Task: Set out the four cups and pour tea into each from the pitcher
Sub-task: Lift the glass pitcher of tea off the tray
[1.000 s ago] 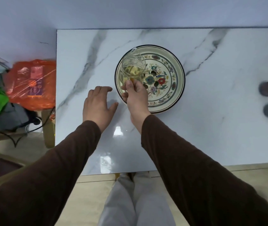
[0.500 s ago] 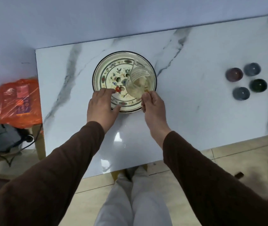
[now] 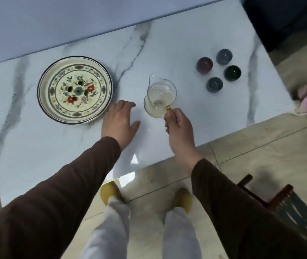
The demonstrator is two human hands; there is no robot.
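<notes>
A clear glass pitcher [image 3: 159, 97] with pale yellow tea stands or hovers low over the marble table [image 3: 167, 45], its spout pointing away from me. My right hand [image 3: 179, 126] grips its amber handle from the near side. My left hand [image 3: 120, 123] lies flat on the table, fingers spread, between the pitcher and the plate. Several small dark cups cluster at the right: a purple cup [image 3: 205, 65], a grey-blue cup [image 3: 224, 56], a dark green cup [image 3: 232, 73] and a blue cup [image 3: 214, 84]. They look empty.
A floral tray-like plate [image 3: 42, 101] sits empty at the left of the table. The table's near edge runs diagonally past my wrists; its right edge lies beyond the cups. A wooden stool [image 3: 287, 202] stands on the tiled floor at the lower right.
My right hand has lifted the pitcher off the floral plate and carried it right, toward the cups. My left hand left the plate's rim and rests on the table. The view swung right.
</notes>
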